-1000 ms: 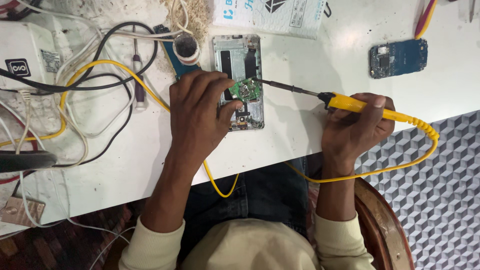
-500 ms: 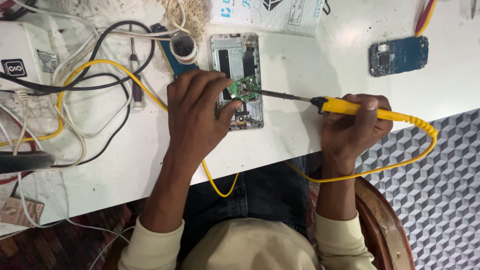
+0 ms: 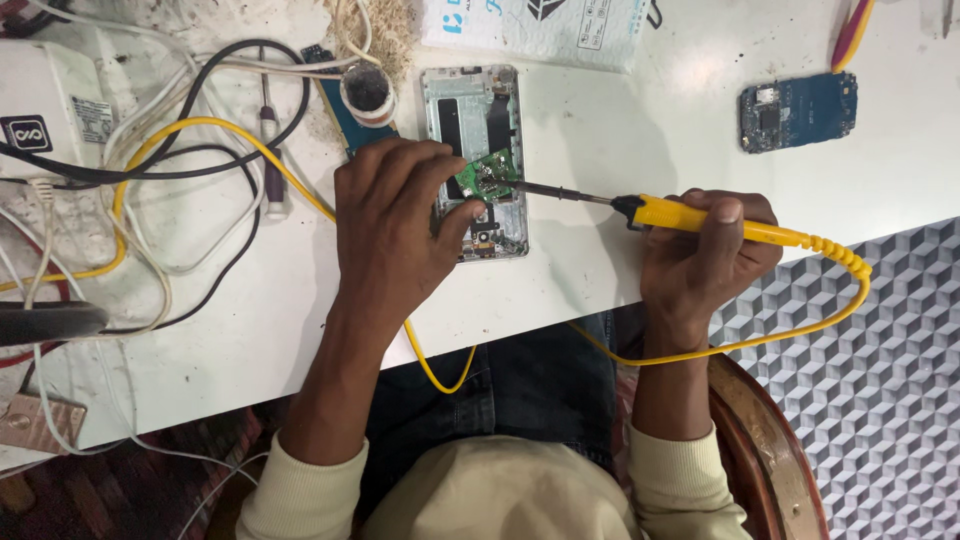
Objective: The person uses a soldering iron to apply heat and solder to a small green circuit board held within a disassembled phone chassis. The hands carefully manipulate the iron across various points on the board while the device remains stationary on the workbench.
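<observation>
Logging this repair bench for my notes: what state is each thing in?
Phone frame: opened, insides exposed.
Green circuit board: pinched by left hand.
Soldering iron: gripped by right hand, tip on the green board.
Blue circuit board: loose, apart on the table.

Opened phone frame (image 3: 478, 150) flat on white table; green circuit board (image 3: 487, 175) tilted atop; yellow-handled soldering iron (image 3: 690, 217) tip touching board.
</observation>
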